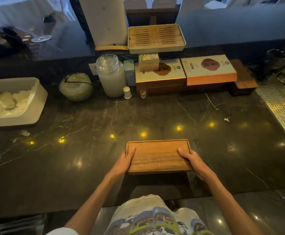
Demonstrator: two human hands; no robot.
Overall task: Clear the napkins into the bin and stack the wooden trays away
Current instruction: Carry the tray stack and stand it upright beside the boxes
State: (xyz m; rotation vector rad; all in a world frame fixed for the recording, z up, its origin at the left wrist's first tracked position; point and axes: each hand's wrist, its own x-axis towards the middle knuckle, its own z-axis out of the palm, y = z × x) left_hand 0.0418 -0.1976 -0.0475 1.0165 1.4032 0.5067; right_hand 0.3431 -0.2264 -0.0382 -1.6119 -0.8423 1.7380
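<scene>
A rectangular wooden tray point(157, 156) with a raised rim is held just above the dark marble counter point(87, 150), near its front edge. My left hand point(124, 161) grips the tray's left end, thumb on top. At the tray's right end, my right hand point(191, 160) holds on the same way. A white bin point(35, 106) at the far left holds several crumpled white napkins point(6, 103). Another wooden tray point(244, 77) lies at the back right beside the boxes.
Along the back stand a round jar point(76, 87), a stack of clear cups point(110, 75), flat gift boxes point(207, 68) and a slatted tea tray point(156, 38) perched on a small box. A perforated metal drain board point(277, 106) runs along the right.
</scene>
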